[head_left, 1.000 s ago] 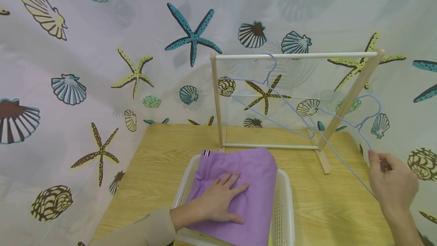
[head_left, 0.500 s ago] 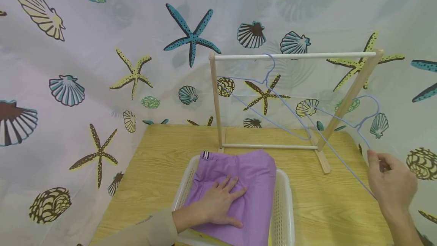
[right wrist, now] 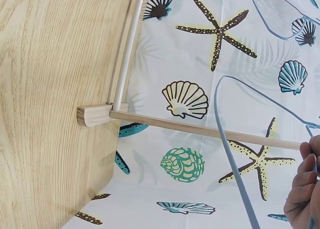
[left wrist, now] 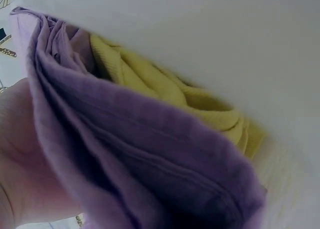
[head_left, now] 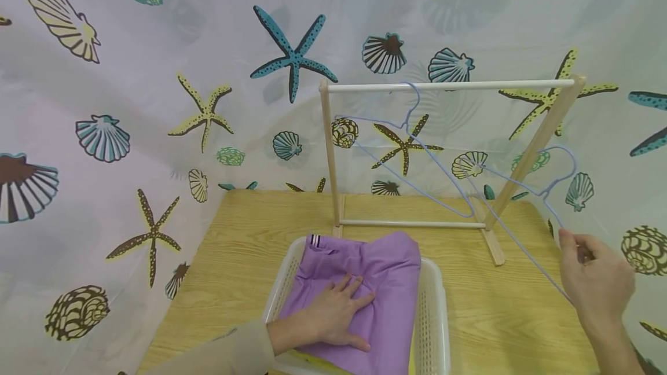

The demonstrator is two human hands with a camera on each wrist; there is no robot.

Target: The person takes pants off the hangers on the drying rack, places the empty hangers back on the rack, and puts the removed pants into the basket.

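My left hand (head_left: 339,312) lies spread and flat on a folded purple garment (head_left: 393,282) with a small striped tag at its top left corner. The garment sits on top of a white plastic basket (head_left: 435,305). In the left wrist view a yellow ribbed cloth (left wrist: 165,86) shows beneath the folded purple layers. At the right, my right hand (head_left: 598,274) pinches a blue wire hanger (head_left: 544,194) by its near shoulder, holding it in the air with the hook up. The right wrist view shows the curled fingers (right wrist: 304,181) on the wire.
A wooden rack (head_left: 537,143) with a white top rail (head_left: 469,84) stands at the back of the wood-grain table (head_left: 245,247). A second blue hanger (head_left: 448,169) hangs from the rail, near its left end. A shell-patterned curtain (head_left: 250,109) encloses the table.
The purple garment's top edge has slid slightly down and bunched under my left hand. The hanger in my right hand has shifted a little left; the hanger on the rail swings slightly.
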